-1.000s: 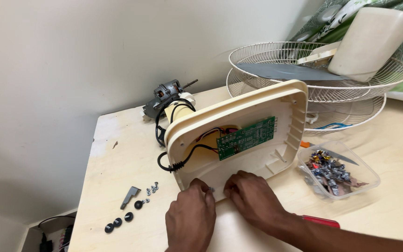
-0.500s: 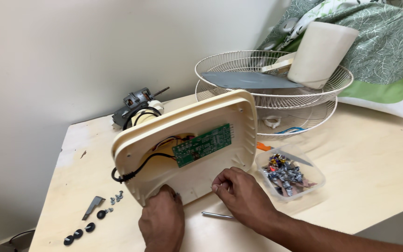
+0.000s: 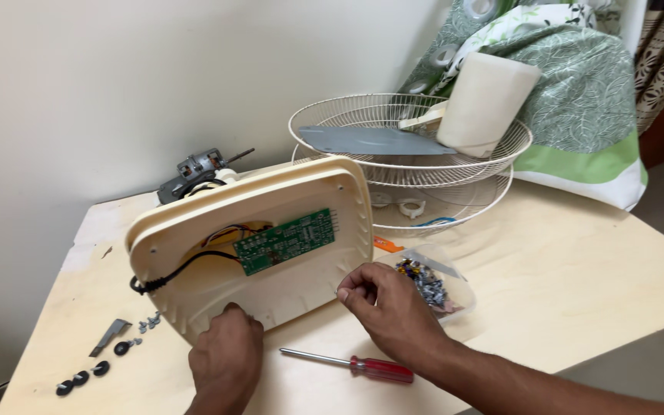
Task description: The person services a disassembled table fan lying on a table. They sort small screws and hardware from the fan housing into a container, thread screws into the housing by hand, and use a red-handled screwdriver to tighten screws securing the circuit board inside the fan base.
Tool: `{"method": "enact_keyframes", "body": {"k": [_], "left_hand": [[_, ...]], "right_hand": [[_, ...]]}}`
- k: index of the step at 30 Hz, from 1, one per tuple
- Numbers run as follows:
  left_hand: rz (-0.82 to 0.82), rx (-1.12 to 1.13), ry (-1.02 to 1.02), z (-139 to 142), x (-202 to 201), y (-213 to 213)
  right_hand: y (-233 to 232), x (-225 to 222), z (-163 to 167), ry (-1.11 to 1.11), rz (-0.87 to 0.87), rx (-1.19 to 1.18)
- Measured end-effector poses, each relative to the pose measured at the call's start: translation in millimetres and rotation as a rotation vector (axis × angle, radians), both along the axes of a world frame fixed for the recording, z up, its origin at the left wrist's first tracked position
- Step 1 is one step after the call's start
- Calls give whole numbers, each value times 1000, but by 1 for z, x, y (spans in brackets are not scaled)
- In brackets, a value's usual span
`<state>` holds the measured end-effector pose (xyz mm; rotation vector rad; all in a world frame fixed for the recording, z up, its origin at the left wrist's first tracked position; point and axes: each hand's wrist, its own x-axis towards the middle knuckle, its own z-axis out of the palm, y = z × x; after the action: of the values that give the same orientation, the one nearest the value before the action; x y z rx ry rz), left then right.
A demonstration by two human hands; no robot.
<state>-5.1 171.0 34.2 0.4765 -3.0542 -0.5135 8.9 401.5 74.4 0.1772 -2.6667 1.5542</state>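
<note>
Both hands sit at the near edge of a cream plastic fan base housing (image 3: pixel 255 238) that stands tilted on its lower rim on the pale plywood bench (image 3: pixel 578 261), open underside facing the camera. The left hand (image 3: pixel 226 355) is loosely curled, fingertips pressed against the housing's lower rim and gripping nothing else. The right hand (image 3: pixel 392 307) has its fingers bent narrow, thumb and forefinger pinched at the housing's lower right edge; whether something small is between them cannot be told.

Just in front of the hands, a red-handled screwdriver (image 3: pixel 351 363) lies flat on the bench. To the left lie a small grey metal bracket (image 3: pixel 109 336), a few silver screws (image 3: pixel 147 323) and a row of black rubber feet (image 3: pixel 90 374). Right of the right hand is a clear plastic bag of mixed small parts (image 3: pixel 432 284).

Inside the housing, a green circuit board (image 3: pixel 284 240) is fixed near the middle, with a black cable (image 3: pixel 174 270) leading out to the left. Behind the housing, a grey electric motor (image 3: pixel 194 170) rests by the wall. Further back, stacked white wire fan guards (image 3: pixel 424 165) hold a grey fan blade (image 3: pixel 370 141) and a cream plastic cover (image 3: pixel 486 101), with green leaf-patterned cloth (image 3: pixel 578 84) beyond.
</note>
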Motion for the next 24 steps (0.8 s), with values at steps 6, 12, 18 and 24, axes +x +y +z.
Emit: {"method": "enact_keyframes", "body": {"k": [6, 12, 18, 24], "left_hand": [[-53, 348, 44, 33, 17, 89], [-186, 472, 47, 56, 26, 186], [-78, 514, -110, 66, 31, 219], [21, 470, -73, 55, 33, 215]], "right_hand": [[58, 6, 1, -14, -111, 5], [119, 17, 4, -110, -247, -19], [153, 19, 2, -114, -235, 63], [167, 20, -9, -139, -286, 137]]}}
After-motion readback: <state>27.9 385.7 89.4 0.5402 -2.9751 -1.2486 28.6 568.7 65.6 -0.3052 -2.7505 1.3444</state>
